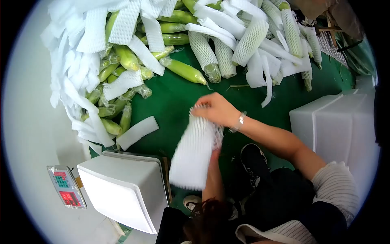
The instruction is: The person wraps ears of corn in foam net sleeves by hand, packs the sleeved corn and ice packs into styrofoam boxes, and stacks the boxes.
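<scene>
Got right-hand fingers [205,100] pinching a foam sleeve [191,156] by its top edge, just below mid-frame; can't tell about left hand [216,153], mostly hidden. Could easily rip if yanked hard one-sided.

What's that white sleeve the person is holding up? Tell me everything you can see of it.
The white sleeve looks like soft foam netting, finely ribbed, with a jagged lower edge. It appears long and flattish, and slants in the picture, its upper end to the right. The right hand pinches that upper end. The left hand, blurred and partly hidden, is by its right edge; whether they touch is unclear.
</scene>
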Action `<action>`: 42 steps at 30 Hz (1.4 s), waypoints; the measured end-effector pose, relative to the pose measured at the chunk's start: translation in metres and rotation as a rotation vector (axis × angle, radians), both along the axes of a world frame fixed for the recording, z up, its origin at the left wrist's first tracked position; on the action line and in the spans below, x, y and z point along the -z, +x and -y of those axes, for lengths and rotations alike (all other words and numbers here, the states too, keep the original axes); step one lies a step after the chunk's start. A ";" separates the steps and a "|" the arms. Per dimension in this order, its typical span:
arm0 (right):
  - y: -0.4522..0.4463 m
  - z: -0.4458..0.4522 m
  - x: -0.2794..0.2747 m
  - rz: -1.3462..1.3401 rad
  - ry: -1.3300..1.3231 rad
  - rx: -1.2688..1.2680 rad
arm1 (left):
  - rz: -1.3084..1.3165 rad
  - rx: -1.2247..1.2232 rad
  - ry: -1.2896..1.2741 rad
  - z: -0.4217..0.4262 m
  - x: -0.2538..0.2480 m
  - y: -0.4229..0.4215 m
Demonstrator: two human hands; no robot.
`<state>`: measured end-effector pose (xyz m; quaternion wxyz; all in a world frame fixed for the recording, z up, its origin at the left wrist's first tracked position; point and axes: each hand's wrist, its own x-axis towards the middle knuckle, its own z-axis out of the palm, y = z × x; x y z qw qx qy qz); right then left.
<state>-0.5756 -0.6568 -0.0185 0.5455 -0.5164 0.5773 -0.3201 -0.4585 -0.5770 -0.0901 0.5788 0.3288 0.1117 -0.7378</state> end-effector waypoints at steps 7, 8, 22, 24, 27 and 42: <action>0.010 0.043 0.140 -0.099 0.198 0.411 | 0.938 0.127 -0.024 0.087 0.067 0.022; 0.005 0.035 0.147 -0.184 0.233 0.439 | 1.023 0.217 -0.073 0.096 0.095 0.023; -0.166 -0.016 0.043 -0.964 -0.500 0.444 | 1.702 0.703 -0.302 0.010 0.036 -0.016; -0.154 -0.033 0.048 -0.788 -0.596 0.170 | 1.770 0.800 -0.169 -0.019 0.038 -0.010; -0.109 -0.074 -0.022 -0.313 -0.359 -0.056 | 1.745 1.003 -0.187 -0.032 0.019 0.003; 0.013 0.102 0.117 0.632 0.180 0.347 | 0.467 -0.193 -0.296 0.143 0.036 0.014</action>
